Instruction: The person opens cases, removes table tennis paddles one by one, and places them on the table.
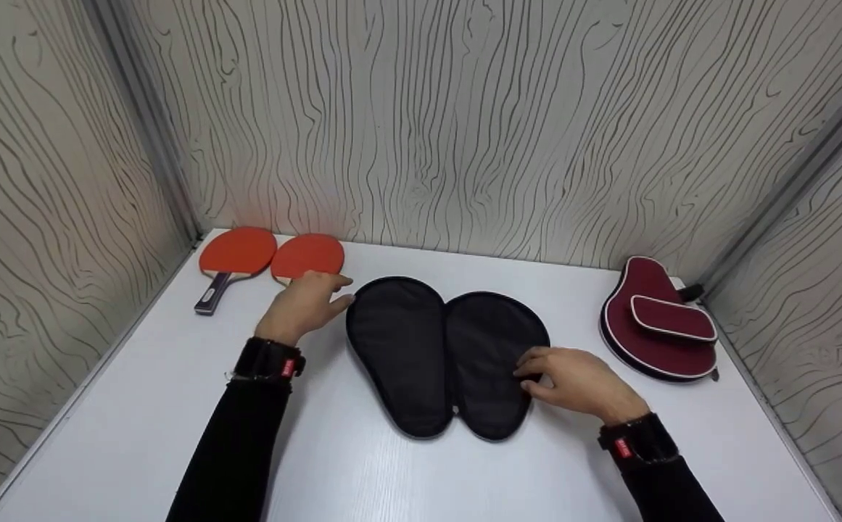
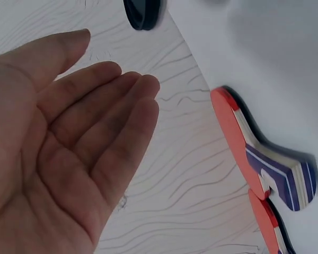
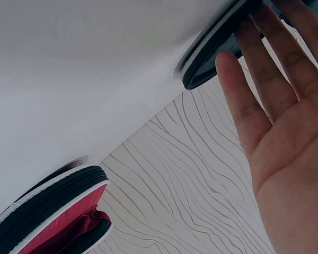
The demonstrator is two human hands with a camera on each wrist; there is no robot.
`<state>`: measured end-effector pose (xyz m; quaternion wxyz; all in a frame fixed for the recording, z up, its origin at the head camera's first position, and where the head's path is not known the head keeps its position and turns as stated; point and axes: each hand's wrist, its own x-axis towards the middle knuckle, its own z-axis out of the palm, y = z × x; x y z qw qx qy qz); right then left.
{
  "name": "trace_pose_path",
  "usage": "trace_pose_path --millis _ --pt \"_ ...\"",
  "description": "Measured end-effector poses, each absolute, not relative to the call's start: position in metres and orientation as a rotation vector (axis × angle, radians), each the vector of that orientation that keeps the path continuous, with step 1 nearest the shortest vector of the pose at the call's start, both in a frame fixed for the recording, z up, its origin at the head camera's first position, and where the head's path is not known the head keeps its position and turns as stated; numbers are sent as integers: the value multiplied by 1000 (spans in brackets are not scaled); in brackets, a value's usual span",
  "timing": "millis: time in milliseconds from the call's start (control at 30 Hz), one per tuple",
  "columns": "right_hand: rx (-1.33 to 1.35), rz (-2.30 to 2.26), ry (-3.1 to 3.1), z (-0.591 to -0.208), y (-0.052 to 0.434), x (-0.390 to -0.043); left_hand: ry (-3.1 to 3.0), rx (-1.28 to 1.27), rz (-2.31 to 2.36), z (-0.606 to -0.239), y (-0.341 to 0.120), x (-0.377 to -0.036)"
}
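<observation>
Two hands are at work: our right hand point(image 1: 576, 380), fingers loosely straight and gripping nothing, touches the near right edge of the black case point(image 1: 444, 355) lying unzipped and flat. Our left hand point(image 1: 304, 304), also relaxed and holding nothing, hovers just left of the case. Beyond its fingertips lie two red paddles point(image 1: 268, 257). Far right of our right hand sits a maroon case point(image 1: 656, 322).

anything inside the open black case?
The black case lies opened flat on the white table, and both halves show only bare dark lining. The right hand rests on the right half's edge and covers a small patch there. Both red paddles lie outside it.
</observation>
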<state>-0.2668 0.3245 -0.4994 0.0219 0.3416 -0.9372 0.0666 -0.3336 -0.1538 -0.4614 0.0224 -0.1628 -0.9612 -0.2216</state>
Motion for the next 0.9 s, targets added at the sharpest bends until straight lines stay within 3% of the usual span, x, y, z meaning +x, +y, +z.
trace_pose_path --millis 267,500,900 --pt "1051 204 -2907 -499 324 -266 -2968 -631 -688 -469 -140 -332" --pt "1041 206 -2920 -498 323 -265 -3004 -580 -642 -473 -138 -332" --pt "1054 237 -2937 -500 325 -267 -2923 -643 -733 -460 -136 -330"
